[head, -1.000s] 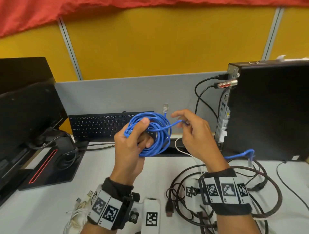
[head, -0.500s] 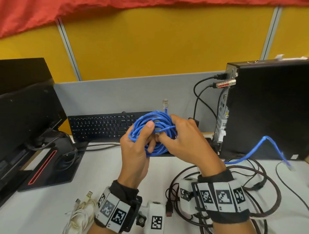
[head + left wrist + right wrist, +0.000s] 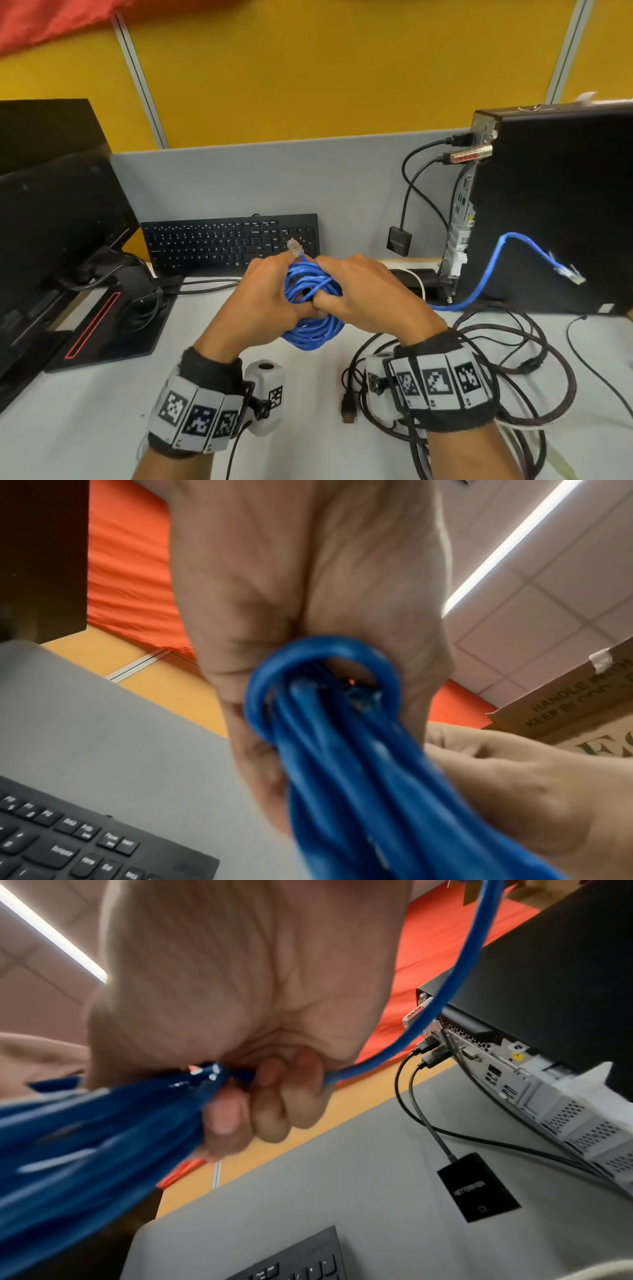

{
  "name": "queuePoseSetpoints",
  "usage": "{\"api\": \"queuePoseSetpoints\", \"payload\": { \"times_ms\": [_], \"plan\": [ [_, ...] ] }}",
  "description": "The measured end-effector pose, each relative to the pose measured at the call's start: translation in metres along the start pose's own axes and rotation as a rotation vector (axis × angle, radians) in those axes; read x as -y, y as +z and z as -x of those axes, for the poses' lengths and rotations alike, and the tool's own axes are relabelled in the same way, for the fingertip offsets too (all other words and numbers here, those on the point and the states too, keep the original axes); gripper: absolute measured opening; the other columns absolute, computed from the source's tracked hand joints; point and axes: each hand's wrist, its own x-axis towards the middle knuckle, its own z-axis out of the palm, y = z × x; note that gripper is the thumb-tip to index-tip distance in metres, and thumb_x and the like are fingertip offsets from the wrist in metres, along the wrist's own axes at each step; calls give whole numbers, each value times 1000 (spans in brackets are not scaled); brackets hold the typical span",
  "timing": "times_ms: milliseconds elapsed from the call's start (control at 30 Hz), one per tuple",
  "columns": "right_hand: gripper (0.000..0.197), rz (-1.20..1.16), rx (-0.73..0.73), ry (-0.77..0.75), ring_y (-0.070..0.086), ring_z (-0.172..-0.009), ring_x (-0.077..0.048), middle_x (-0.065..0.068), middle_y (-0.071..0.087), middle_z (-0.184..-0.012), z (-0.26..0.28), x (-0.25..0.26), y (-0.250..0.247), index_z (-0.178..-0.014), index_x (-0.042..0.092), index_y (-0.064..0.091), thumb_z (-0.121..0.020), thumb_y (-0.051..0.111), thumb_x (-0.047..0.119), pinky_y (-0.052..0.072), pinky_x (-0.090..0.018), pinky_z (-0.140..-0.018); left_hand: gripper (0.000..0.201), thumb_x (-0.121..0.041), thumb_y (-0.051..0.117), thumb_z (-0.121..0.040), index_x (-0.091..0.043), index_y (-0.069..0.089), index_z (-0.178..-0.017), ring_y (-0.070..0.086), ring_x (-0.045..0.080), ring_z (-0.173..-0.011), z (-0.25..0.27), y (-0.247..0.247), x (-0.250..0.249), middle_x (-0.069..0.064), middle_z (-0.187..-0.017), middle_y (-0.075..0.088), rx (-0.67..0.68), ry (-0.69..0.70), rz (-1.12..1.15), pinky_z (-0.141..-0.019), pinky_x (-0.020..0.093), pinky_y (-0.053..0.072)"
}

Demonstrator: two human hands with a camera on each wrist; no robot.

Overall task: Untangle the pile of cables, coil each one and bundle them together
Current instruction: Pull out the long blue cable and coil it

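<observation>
Two hands [image 3: 263, 301] [image 3: 363, 294] grip one blue cable coil [image 3: 313, 330] showing two plugs.

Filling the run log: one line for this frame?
left hand: grips blue cable coil | right hand: wraps loose tail round coil | black cable pile: untouched on desk

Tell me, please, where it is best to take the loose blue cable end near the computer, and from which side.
Pinch the blue tail just behind its clear plug, coming from the right. That stretch arches free in the air, while the black cable pile lies below.
</observation>
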Motion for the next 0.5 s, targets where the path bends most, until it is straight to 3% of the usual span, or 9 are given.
{"api": "queuePoseSetpoints", "payload": {
  "times_ms": [100, 133, 167, 200, 267, 300, 333, 400, 500],
  "plan": [
    [5, -106, 75, 0, 53, -58, -14, 4, 61, -67, 5, -4, -7, -92, 23, 62, -90, 59, 27, 41, -28, -54, 40, -26, 90, -72, -36, 61, -98, 67, 0, -75, 1, 3, -2, -19, -81, 69, 68, 74, 51, -62, 14, 50],
    [5, -145, 100, 0, 55, -60, -14, 3, 65, -71, 6, -6, -10, -91, 23, 64, -91, 59, 26, 45, -30, -56, 46, -27, 89, -73, -33, 63, -110, 67, 1, -74, 1, 5, -4, -19, -82, 70, 78, 85, 65, -63, 16, 52],
    [7, -177, 124, 4, 57, -61, -14, 2, 68, -74, 8, -7, -13, -90, 23, 65, -93, 59, 25, 47, -32, -58, 66, -27, 89, -73, -29, 56, -131, 68, 2, -74, 0, 6, -5, -17, -83, 69, 83, 78, 71, -66, 19, 55],
    [10, -199, 143, 11, 58, -62, -14, 0, 70, -77, 10, -9, -15, -89, 22, 65, -94, 58, 25, 48, -32, -59, 93, -27, 89, -73, -31, 37, -150, 68, 5, -73, -2, 8, -5, -16, -83, 68, 88, 68, 84, -68, 20, 56],
    [13, -223, 159, 16, 58, -61, -16, -4, 70, -78, 13, -11, -19, -86, 20, 66, -95, 57, 24, 47, -33, -59, 123, -25, 89, -73, -45, 2, -157, 66, 10, -68, -2, 10, -6, -12, -79, 66, 86, 79, 88, -66, 19, 55],
    [14, -227, 161, 17, 58, -62, -19, -6, 70, -78, 13, -12, -20, -86, 19, 67, -95, 57, 24, 47, -34, -59, 121, -24, 89, -73, -46, 5, -157, 65, 11, -69, -3, 11, -6, -11, -80, 66, 76, 115, 82, -65, 19, 54],
    [14, -229, 163, 22, 57, -62, -20, -6, 69, -78, 14, -13, -20, -88, 17, 66, -96, 57, 24, 47, -35, -59, 109, -25, 89, -73, -42, 20, -155, 65, 10, -73, -4, 12, -7, -11, -86, 67, 58, 159, 59, -68, 20, 54],
    [16, -234, 162, 30, 47, -54, -13, 0, 62, -67, 14, -13, -18, -86, 13, 63, -96, 57, 24, 41, -32, -54, 66, -24, 87, -73, -26, 53, -130, 61, 7, -88, -3, 11, -9, -12, -106, 59, -15, 238, -63, -75, 22, 52],
    [19, -243, 173, 20, 37, -48, -8, 9, 45, -54, 12, -10, -15, -80, 11, 58, -95, 59, 23, 32, -22, -49, 35, -15, 79, -70, -17, 55, -96, 53, 11, -92, -2, 8, -10, -8, -112, 49, -29, 254, -212, -75, 24, 46]
  ]
}}
